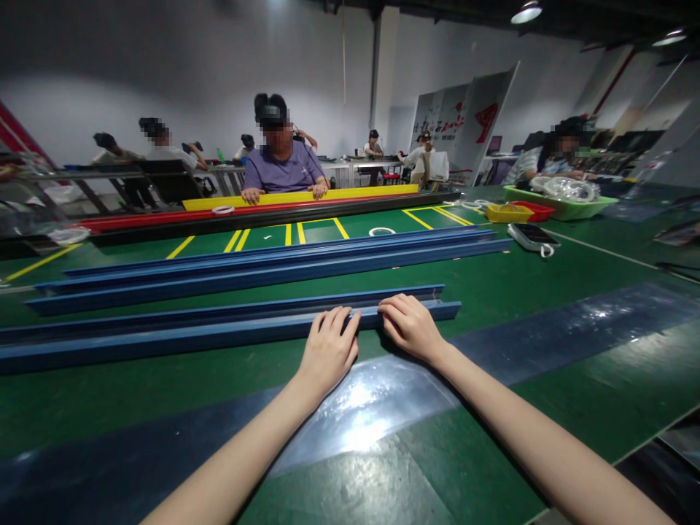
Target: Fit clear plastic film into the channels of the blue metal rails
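Note:
A long blue channel [219, 329] lies across the green table [230, 383], open side up. My left hand [329, 346] rests on its near wall, with the fingertips curled over the edge. To the right, near the channel's end, my right hand [410, 326] has its bent fingers over the same wall. Both hands are closed on that edge, and a short stretch of blue shows between them. Beyond lie more blue channels [262, 266], roughly parallel to the first.
Across the table, a person [284, 164] holds a yellow strip [339, 197] beside red and black lengths. A green basket [588, 208], a yellow tray [508, 213] and a white-edged device [531, 237] stand at the right. A clear sheet [377, 394] lies nearest me.

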The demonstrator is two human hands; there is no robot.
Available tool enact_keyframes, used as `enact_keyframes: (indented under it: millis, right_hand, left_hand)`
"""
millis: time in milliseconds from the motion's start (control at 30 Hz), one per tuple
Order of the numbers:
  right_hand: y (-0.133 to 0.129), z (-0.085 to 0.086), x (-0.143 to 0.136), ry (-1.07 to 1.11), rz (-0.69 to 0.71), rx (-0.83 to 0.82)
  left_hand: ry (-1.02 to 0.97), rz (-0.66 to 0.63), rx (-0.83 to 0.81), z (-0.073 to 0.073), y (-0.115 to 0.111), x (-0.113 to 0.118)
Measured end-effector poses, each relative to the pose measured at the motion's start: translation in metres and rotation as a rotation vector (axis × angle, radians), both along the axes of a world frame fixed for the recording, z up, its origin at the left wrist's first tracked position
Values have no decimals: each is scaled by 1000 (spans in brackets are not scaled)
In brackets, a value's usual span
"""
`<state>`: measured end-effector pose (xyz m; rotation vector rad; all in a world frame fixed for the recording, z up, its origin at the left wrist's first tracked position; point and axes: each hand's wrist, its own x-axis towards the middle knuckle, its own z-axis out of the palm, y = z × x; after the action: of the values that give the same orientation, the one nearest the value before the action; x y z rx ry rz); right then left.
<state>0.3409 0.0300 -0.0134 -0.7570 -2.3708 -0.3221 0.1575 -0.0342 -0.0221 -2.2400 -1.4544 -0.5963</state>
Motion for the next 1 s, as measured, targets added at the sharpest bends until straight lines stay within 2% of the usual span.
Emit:
enact_keyframes:
  millis: [300, 400, 500, 567, 633, 700, 767, 900, 1000]
  right_hand:
    - [2, 4, 3, 48, -29, -41]
    - [13, 11, 16, 201, -157, -75]
    - [33, 18, 42, 435, -341, -138]
    - [48, 17, 63, 604, -465, -263]
    - [62, 12, 84, 748, -598, -486]
    - [73, 3, 101, 861, -607, -795]
    - [80, -5, 112, 906, -564, -1023]
    - [86, -10, 121, 885, -487, -1150]
    - [86, -8, 122, 856, -463, -1191]
  left_hand:
    - [0, -5, 7, 0, 0, -1]
    - [0, -11, 11, 0, 0, -1]
    - [-2, -19, 18, 1, -1, -1]
    - [-9, -26, 17, 3, -1, -1]
    - [-17, -30, 7, 6, 0, -1]
    - [-18, -29, -15, 11, 2, 0]
    - [-11, -13, -49, 17, 5, 2]
    - [33, 57, -96, 27, 13, 11]
    - [45, 110, -86, 29, 20, 22]
